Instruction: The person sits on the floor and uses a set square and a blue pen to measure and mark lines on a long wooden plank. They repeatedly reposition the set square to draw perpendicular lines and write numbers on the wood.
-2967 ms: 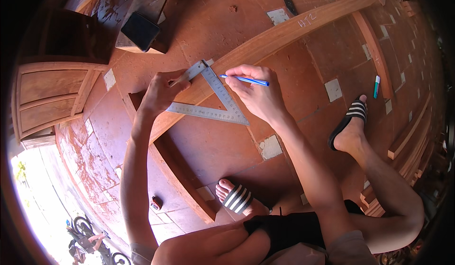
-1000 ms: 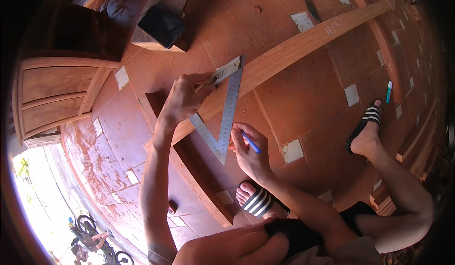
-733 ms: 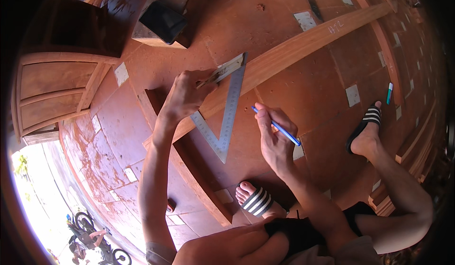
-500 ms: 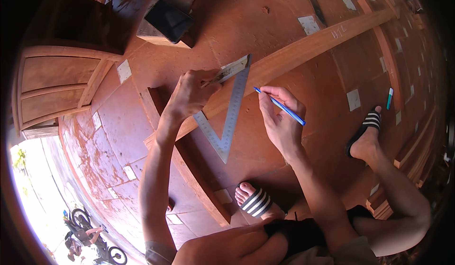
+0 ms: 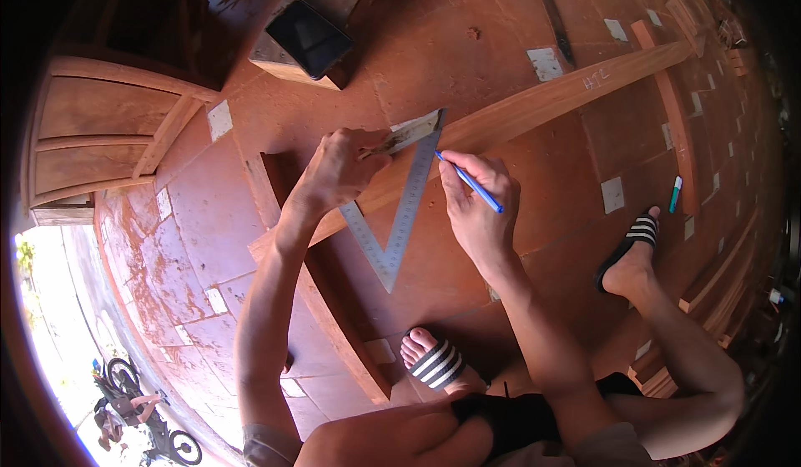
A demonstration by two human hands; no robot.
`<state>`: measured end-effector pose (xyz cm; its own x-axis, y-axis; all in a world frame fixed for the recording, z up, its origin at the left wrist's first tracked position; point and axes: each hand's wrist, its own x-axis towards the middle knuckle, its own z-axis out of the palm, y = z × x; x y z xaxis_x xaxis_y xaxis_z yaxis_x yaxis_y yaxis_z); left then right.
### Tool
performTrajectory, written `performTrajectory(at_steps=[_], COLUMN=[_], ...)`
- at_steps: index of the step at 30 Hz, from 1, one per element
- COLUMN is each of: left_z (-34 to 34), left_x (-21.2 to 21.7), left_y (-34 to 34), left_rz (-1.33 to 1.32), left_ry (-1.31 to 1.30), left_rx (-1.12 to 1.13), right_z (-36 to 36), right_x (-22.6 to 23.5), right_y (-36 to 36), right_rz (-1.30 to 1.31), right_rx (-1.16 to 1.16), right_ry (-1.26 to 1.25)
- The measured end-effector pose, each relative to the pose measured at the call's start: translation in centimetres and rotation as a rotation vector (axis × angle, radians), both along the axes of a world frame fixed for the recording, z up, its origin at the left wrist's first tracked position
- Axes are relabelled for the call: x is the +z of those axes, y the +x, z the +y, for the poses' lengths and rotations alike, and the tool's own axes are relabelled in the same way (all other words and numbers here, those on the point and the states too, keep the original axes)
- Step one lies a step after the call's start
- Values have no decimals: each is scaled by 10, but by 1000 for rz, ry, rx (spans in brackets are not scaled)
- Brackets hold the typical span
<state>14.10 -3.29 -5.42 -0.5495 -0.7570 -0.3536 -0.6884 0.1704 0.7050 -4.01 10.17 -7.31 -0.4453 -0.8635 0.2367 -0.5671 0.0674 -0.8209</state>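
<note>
A long wooden plank [image 5: 534,108] lies across the red tiled floor [image 5: 501,41]. On it, the left hand [image 5: 334,171] presses a metal framing square [image 5: 396,217] flat, grip closed over its far corner. The right hand [image 5: 476,208] pinches a blue pen [image 5: 469,181] beside the square's right arm.

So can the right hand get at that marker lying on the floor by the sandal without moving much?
Probably not: the right hand is busy with a blue pen at the metal square, and the marker lies well off to the right.

Long plank [image 5: 534,108] on tiled floor [image 5: 192,217]
</note>
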Motion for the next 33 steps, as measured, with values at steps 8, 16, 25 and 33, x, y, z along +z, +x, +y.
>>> performTrajectory(at_steps=[8, 16, 25, 33], left_z=[1, 4, 122, 134], left_x=[-5, 35, 91, -14], left_y=[0, 69, 89, -13], left_rz=[-51, 267, 688, 103], left_ry=[18, 158, -343, -666], left_rx=[-2, 146, 373, 212], right_z=[34, 64, 73, 59], right_x=[2, 12, 26, 21], right_y=[24, -34, -109, -123], right_rz=[-133, -222, -363, -417], right_rx=[156, 111, 96, 58], right_ry=[367, 277, 325, 289])
